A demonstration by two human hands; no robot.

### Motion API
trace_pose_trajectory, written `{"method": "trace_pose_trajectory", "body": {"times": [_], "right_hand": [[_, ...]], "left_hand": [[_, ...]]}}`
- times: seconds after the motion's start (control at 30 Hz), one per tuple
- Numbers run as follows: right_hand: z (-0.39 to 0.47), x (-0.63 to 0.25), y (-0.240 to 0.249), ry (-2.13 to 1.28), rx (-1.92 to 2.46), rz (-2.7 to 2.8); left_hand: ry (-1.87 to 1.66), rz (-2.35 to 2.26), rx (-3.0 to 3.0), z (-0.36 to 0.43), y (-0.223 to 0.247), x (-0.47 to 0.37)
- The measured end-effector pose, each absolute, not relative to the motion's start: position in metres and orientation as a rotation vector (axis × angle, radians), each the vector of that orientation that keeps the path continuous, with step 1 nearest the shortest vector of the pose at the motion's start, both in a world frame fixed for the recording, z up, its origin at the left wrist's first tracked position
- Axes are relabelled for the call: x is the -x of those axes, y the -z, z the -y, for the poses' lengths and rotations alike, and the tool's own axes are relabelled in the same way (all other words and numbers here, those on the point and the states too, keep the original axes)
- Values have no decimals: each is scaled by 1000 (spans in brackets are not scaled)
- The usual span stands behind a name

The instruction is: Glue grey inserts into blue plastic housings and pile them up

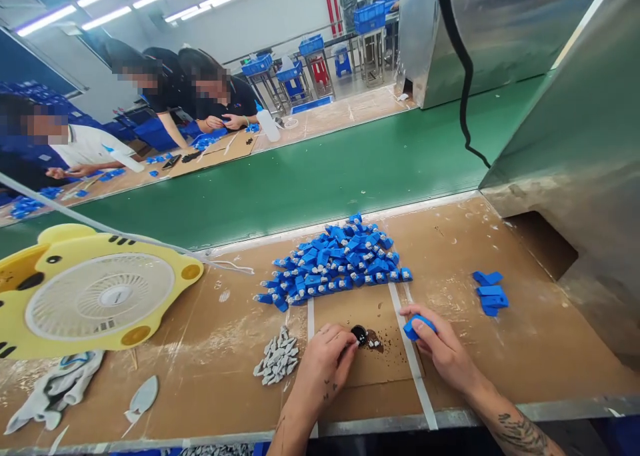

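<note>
My right hand grips a small blue plastic part between thumb and fingers, above a white tape strip. The fingers of my left hand are pinched together at the rim of a small round black cup of dark, shiny liquid. What they pinch is too small to make out. Tiny white bits lie on a dark stain beside the cup. Left of that hand is a heap of small grey pieces. Behind both hands spreads a pile of blue parts, many with whitish-grey ends.
Several loose blue parts lie at the right, near a metal housing. A yellow fan and a glove occupy the left side. A green conveyor belt runs behind; co-workers sit across it.
</note>
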State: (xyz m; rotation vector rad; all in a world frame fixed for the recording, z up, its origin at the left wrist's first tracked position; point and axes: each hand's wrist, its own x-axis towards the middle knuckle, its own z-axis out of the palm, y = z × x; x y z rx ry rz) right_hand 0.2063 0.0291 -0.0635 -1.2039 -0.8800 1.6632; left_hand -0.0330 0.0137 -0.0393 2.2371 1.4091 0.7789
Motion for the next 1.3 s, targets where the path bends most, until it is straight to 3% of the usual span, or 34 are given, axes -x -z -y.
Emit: {"method": "trace_pose_trajectory", "body": {"times": [0.27, 0.43, 0.67, 0.93, 1.17, 1.3], "right_hand": [[-41, -180, 46, -1771, 1077, 904], [-36, -160, 39, -2020, 827, 560], [-32, -151, 33, -1984, 806, 363], [-22, -137, 47, -1733, 826, 615], [-21, -146, 47, -951, 804, 1271], [-21, -149, 40, -804, 774, 1430]], "left_hand": [[-1041, -1407, -2037, -10, 13, 24], [-1325, -1382, -1928, -4, 11, 10], [-1431, -1468, -1648, 2, 19, -12], [-1517, -1497, -1370, 4, 24, -26], [-1397, -1321, -815, 10, 34, -41], [-1391, -1252, -628, 14, 32, -46]]}}
